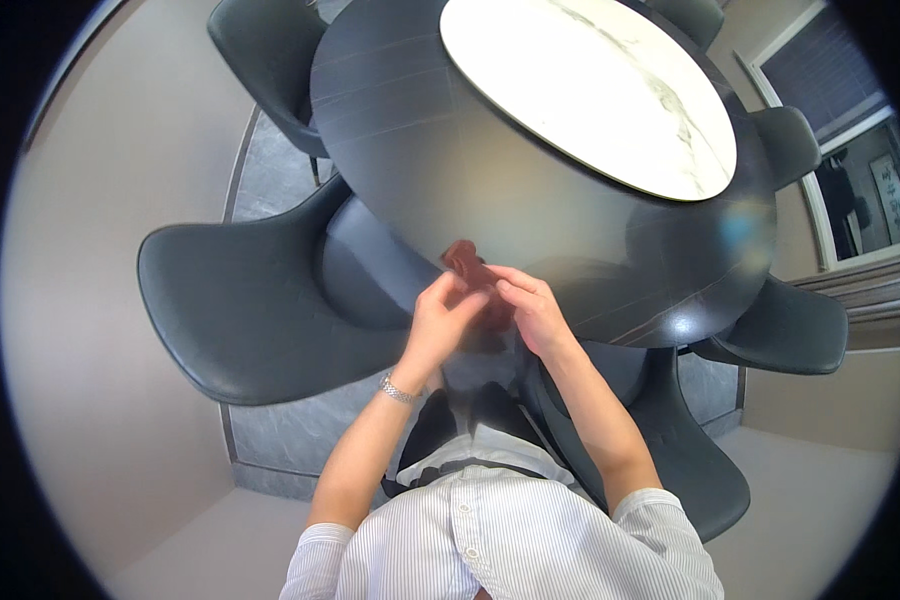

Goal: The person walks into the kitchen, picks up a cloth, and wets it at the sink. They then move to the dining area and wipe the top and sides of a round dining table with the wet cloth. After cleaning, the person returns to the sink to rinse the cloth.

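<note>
A reddish-brown, soft-looking item (478, 271), blurred, is between my two hands at the near edge of the dark round table (450, 172). It may be cloth; its exact kind cannot be told. My left hand (444, 315), with a metal-link bracelet or watch band (398, 388) at the wrist, is on its left side, thumb and fingers bent towards it. On its right side, my right hand (531, 306) pinches it between thumb and fingers. The lower part of the item hangs between the hands, partly hidden by them.
A white marble-patterned round top (607, 90) sits on the table. Dark upholstered chairs surround it, one close on the left (255, 307) and one close on the right (682, 450). A wall (135, 225) runs along the left, and a window (862, 180) is at the far right.
</note>
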{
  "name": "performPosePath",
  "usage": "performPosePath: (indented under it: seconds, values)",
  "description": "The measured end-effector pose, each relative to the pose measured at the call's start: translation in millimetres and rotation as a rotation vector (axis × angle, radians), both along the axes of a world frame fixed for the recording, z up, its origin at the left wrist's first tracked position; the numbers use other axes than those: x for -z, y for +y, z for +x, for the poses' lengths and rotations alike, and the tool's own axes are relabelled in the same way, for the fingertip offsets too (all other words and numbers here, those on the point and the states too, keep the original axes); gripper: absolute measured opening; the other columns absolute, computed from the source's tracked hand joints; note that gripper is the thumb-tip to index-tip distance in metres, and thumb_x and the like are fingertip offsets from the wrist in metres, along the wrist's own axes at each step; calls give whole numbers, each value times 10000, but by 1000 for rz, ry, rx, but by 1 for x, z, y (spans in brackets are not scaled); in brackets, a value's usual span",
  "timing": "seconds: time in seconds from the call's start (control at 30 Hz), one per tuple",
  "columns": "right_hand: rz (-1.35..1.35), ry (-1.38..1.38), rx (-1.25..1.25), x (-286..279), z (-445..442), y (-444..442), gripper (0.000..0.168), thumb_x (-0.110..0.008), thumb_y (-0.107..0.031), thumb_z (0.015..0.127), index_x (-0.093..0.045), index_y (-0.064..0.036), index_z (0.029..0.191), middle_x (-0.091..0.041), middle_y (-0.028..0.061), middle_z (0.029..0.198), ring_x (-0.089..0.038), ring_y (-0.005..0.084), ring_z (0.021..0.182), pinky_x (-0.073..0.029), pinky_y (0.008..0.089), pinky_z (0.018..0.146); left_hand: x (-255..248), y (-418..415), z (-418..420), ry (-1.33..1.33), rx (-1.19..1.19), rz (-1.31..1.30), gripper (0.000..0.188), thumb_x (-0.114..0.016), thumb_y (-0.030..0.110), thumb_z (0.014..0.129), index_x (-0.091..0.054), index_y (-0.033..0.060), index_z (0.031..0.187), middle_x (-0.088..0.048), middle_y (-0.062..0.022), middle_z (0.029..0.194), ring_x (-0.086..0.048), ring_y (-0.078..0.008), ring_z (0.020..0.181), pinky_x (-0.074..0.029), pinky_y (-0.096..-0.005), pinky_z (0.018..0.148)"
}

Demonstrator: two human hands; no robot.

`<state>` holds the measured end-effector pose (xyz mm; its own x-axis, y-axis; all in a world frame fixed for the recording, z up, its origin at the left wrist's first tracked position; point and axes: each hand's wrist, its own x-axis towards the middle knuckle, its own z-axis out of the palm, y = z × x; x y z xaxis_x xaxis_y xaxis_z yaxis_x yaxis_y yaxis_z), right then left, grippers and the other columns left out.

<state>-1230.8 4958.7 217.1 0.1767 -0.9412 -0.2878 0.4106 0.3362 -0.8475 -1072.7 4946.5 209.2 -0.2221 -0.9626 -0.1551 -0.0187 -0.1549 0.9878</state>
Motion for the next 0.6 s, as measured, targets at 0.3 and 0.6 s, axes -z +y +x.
performPosePath:
  seconds: [0.3,0.6]
  values:
    - [-75,276,135,-27,-26,-32,63,-560,-71,870,-588,-15,868,-599,6,773,-540,72,709,-443,224,643,-36,-40,-32,453,118,272,95,-613,118,848,-567,34,843,-602,-20,791,-570,-97,756,-469,-256,690]
    - [-294,148,545,-78,-104,-54,99,-475,-82,908,-541,-20,870,-629,132,1013,-587,154,869,-448,312,833,-88,-101,-32,588,12,30,36,-566,81,869,-538,61,879,-550,3,780,-506,-84,713,-419,-240,715]
